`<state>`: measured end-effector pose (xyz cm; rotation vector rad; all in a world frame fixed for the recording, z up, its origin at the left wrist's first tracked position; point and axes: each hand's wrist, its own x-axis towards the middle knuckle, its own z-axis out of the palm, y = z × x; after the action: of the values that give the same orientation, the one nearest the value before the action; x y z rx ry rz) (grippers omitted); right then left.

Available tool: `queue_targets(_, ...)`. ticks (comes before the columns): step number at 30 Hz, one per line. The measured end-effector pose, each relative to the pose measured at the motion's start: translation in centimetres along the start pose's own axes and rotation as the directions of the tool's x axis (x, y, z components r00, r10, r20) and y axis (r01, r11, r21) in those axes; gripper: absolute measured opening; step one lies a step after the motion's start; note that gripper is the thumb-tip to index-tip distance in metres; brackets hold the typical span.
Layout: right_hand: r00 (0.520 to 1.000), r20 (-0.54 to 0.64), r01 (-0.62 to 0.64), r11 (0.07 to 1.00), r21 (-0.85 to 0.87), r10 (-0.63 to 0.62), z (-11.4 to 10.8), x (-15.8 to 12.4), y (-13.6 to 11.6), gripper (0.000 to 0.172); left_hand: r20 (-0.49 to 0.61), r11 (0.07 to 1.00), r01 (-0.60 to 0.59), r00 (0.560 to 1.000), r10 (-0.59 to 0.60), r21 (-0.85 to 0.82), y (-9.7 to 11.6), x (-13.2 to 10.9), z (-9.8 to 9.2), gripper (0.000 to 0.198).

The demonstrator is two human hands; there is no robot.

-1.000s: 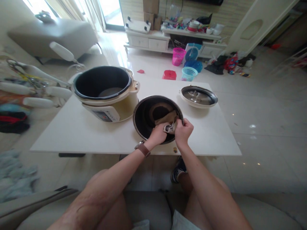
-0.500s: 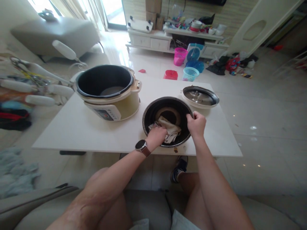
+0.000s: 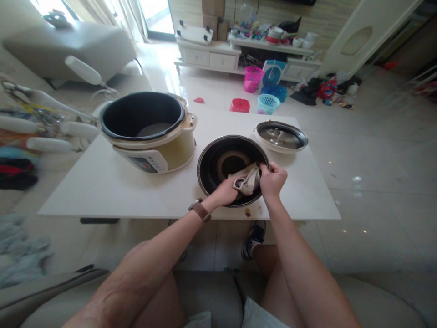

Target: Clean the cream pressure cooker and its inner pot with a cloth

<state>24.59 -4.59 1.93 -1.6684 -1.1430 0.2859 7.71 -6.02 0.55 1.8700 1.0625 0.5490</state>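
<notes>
A dark round inner pot (image 3: 218, 157) with a speckled rim rests on the white table near its front edge. My right hand (image 3: 274, 178) grips the pot's rim on the right side, fingers closed around it. Inside the pot, my left hand (image 3: 226, 192) is closed on a crumpled pale cloth (image 3: 250, 181), which lies against the right part of the inner wall. The fingertips of the left hand are partly hidden by the cloth. A watch with a brown strap (image 3: 200, 210) is on the left wrist.
On the white table (image 3: 164, 193), the cream electric cooker body (image 3: 177, 148) stands open at left, and its lid (image 3: 282, 136) lies upside down at back right. A lamp with white arms (image 3: 83, 70) reaches in at far left. Baskets (image 3: 268, 105) stand on the floor beyond.
My left hand has turned and pushed the cloth rightward, from the pot's lower middle to its right wall. The right hand keeps its hold on the rim. The view has shifted slightly.
</notes>
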Motion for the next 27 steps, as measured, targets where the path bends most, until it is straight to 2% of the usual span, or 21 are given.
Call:
queue_targets(2, 0.999, -0.014, -0.034, 0.999, 0.009, 0.034, 0.2, 0.0, 0.1, 0.048, 0.034, 0.988, -0.066, 0.997, 0.071, -0.142, 0.4, -0.1, -0.6, 0.039)
queue_targets(4, 0.997, -0.027, -0.072, 0.997, 0.029, 0.073, 0.3, -0.1, 0.2, 0.049, 0.101, 0.991, -0.079, 0.991, 0.091, -0.108, 0.5, -0.3, -1.5, 0.036)
queue_targets(7, 0.993, -0.052, -0.101, 0.994, 0.051, 0.104, 0.4, -0.1, 0.2, 0.050, 0.165, 0.988, -0.099, 0.983, 0.080, 0.114, 0.1, -0.8, -2.7, 0.042)
queue_targets(10, 0.996, -0.044, -0.072, 0.997, 0.024, 0.073, 0.3, -0.2, 0.1, 0.050, 0.179, 0.924, -0.031, 0.983, -0.041, 0.381, -0.6, -1.1, -3.2, 0.046)
queue_targets(12, 0.999, 0.007, -0.034, 0.999, -0.025, 0.034, 0.0, 0.0, 0.0, 0.047, 0.154, 0.850, 0.037, 0.978, -0.138, 0.526, -0.9, -1.2, -2.9, 0.042)
queue_targets(14, 0.996, 0.085, 0.000, 0.996, -0.092, 0.008, -0.4, 0.3, -0.2, 0.043, 0.121, 0.790, 0.072, 0.976, -0.183, 0.609, -1.0, -1.2, -2.5, 0.035)
queue_targets(16, 0.992, 0.128, 0.029, 0.986, -0.162, -0.008, -0.9, 0.7, -0.5, 0.041, 0.100, 0.767, 0.076, 0.978, -0.181, 0.638, -0.7, -1.3, -2.2, 0.031)
queue_targets(20, 0.988, 0.126, 0.113, 0.971, -0.211, -0.088, -1.7, 1.4, -1.0, 0.039, 0.094, 0.749, 0.057, 0.983, -0.157, 0.660, -0.2, -1.5, -1.9, 0.029)
queue_targets(24, 0.976, 0.180, 0.140, 0.985, -0.103, -0.120, -1.5, 1.6, -0.8, 0.035, 0.105, 0.741, 0.031, 0.985, -0.136, 0.671, -0.6, -1.4, -1.8, 0.032)
queue_targets(27, 0.981, 0.157, 0.118, 0.993, -0.017, -0.114, -1.1, 1.4, -0.4, 0.038, 0.094, 0.780, 0.031, 0.989, -0.114, 0.625, -1.2, -1.2, -1.7, 0.039)
